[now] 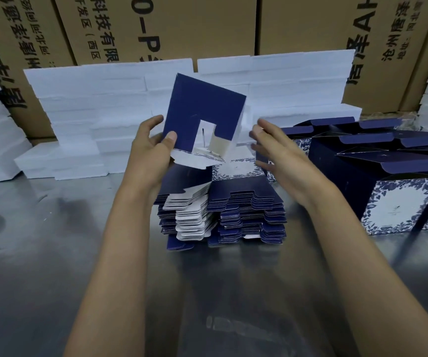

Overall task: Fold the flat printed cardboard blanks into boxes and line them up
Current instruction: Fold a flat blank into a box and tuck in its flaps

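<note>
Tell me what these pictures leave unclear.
- Right hand: motion-blurred in the head view, so its contact with the dark blue cardboard blank is unclear.
- Folded blue floral boxes: row cut off by the right edge.
- White foam slabs: partly hidden behind the blank.

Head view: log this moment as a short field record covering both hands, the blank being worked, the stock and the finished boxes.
left hand: grips the raised blank, thumb on its navy face
right hand: fingers straight, beside the blank, holding nothing
raised blank: partly opened, tilted, above the stack
stack of flat blanks: on the metal table, centre
folded boxes: right side, top flaps open
white foam slabs: piled behind
</note>
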